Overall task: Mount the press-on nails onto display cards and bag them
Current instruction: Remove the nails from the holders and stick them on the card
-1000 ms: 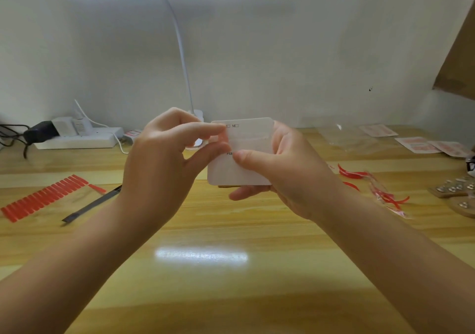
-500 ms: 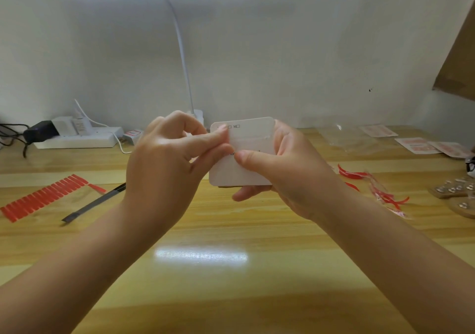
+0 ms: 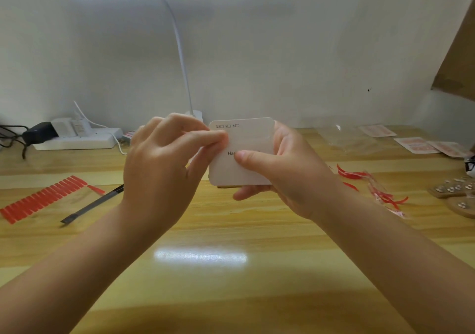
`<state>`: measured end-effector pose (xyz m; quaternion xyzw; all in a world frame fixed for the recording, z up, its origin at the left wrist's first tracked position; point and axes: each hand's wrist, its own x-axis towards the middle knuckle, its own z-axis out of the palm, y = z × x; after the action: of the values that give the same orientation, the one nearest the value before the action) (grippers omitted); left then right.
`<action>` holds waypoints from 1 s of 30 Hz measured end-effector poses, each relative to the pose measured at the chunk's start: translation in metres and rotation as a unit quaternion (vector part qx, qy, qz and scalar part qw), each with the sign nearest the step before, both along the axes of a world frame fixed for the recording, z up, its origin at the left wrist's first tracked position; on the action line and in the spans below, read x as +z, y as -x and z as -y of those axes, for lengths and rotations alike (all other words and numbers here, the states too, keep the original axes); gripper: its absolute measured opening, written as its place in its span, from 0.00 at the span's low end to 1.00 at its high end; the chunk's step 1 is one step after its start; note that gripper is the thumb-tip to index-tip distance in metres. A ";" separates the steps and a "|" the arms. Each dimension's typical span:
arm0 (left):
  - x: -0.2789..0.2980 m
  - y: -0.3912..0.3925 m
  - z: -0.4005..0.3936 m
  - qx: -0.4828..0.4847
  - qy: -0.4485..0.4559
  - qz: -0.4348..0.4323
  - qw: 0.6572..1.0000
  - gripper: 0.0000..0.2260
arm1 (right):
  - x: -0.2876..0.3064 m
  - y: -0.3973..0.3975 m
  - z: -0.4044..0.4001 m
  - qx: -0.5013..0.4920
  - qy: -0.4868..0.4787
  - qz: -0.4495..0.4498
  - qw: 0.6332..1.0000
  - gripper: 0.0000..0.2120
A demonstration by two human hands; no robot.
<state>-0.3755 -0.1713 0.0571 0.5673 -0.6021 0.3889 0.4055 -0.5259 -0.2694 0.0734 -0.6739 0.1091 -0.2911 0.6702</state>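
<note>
Both bare hands raised together above the desk, forearms converging from the lower corners.

The left hand shows its back to the camera, fingers curled, with thumb and forefinger pinched together at the left edge of the small white rounded-corner paper card. The right hand holds that card from the right: its thumb lies flat across the card's near face, the other fingers wrap behind, and one fingertip shows below the lower edge. Both wrists are bare and roughly level.
</note>
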 end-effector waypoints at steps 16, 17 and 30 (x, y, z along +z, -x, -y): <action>0.001 0.004 -0.001 -0.034 -0.039 -0.039 0.998 0.07 | -0.003 -0.001 0.003 -0.007 -0.001 0.000 1.000 0.14; 0.002 0.006 -0.001 -0.061 -0.060 -0.120 0.989 0.10 | -0.003 -0.001 0.004 -0.012 -0.002 -0.002 1.000 0.14; 0.013 0.007 0.002 -0.173 -0.203 -0.555 0.788 0.10 | -0.005 -0.002 0.003 -0.031 0.061 -0.023 0.997 0.18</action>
<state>-0.3829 -0.1730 0.0704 0.6410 -0.4265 -0.2013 0.6055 -0.5241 -0.2723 0.0682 -0.7164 0.1275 -0.3020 0.6159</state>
